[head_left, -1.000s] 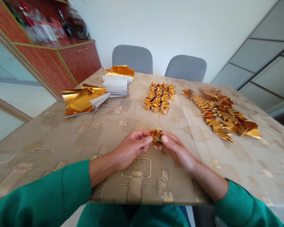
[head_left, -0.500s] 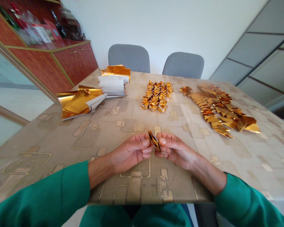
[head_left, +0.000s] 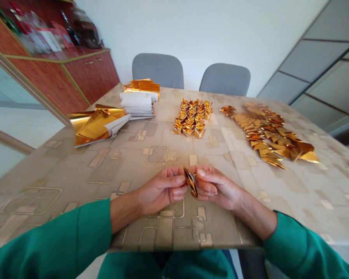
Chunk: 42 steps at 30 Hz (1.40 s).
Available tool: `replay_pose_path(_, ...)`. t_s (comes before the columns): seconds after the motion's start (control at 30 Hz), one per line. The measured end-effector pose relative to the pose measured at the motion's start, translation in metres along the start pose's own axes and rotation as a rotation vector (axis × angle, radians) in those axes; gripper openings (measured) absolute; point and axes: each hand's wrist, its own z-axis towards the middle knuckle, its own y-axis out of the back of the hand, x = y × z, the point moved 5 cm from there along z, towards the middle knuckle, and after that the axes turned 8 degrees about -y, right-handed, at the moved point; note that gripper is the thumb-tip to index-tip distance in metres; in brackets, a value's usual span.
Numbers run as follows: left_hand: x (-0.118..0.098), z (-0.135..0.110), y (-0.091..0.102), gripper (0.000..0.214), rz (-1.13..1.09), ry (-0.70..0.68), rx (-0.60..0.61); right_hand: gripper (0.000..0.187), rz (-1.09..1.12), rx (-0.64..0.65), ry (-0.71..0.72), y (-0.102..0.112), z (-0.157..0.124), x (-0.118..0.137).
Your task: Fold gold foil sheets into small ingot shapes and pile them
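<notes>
A small folded gold paper piece is pinched between both my hands just above the table's near edge. My left hand grips its left side with thumb and curled fingers. Pressed against the piece's right side is my right hand, fingers closed on it. The piece stands on edge, tilted. Both my sleeves are green.
On the patterned table lie a cluster of folded gold ingots at the middle back, a long row of flat gold folded pieces at right, and gold sheets and a white-gold stack at left. Two grey chairs stand behind.
The gold piece has turned from facing me to standing edge-on, and both hands have drawn slightly closer to me while staying closed on it.
</notes>
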Motion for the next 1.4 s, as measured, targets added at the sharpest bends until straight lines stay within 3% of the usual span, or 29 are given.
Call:
replay_pose_path(0.3, 0.001, -0.003, 0.003, 0.016, -0.250, 0.002, -0.122, 0.017, 0.085, 0.029, -0.050, 0.004, 0.002, -0.005)
replay_pose_path(0.47, -0.003, 0.001, 0.002, 0.016, -0.183, -0.085, -0.140, 0.009, 0.002, -0.050, 0.044, 0.008, 0.002, -0.004)
replay_pose_path(0.57, -0.006, 0.001, 0.001, 0.018, -0.152, -0.134, -0.151, 0.014, -0.090, -0.088, 0.091, 0.009, 0.000, -0.001)
replay_pose_path(0.77, -0.007, -0.001, 0.000, 0.015, -0.173, -0.133, -0.137, 0.015, -0.096, -0.021, 0.006, 0.005, -0.002, -0.001)
replay_pose_path(0.93, -0.006, -0.001, 0.000, 0.014, -0.192, -0.095, -0.155, 0.016, -0.055, -0.107, 0.031, 0.009, 0.001, 0.000)
replay_pose_path(1.1, -0.008, -0.002, 0.001, 0.024, -0.069, -0.165, -0.148, 0.016, -0.068, -0.130, 0.031, 0.012, 0.002, -0.001)
replay_pose_path(1.27, -0.007, -0.004, 0.005, 0.035, 0.184, -0.193, -0.259, 0.020, -0.099, -0.155, 0.027, 0.014, 0.004, -0.005)
replay_pose_path(1.4, -0.008, -0.005, 0.006, 0.034, 0.256, -0.211, -0.314, 0.020, -0.109, -0.148, 0.018, 0.014, 0.006, -0.007)
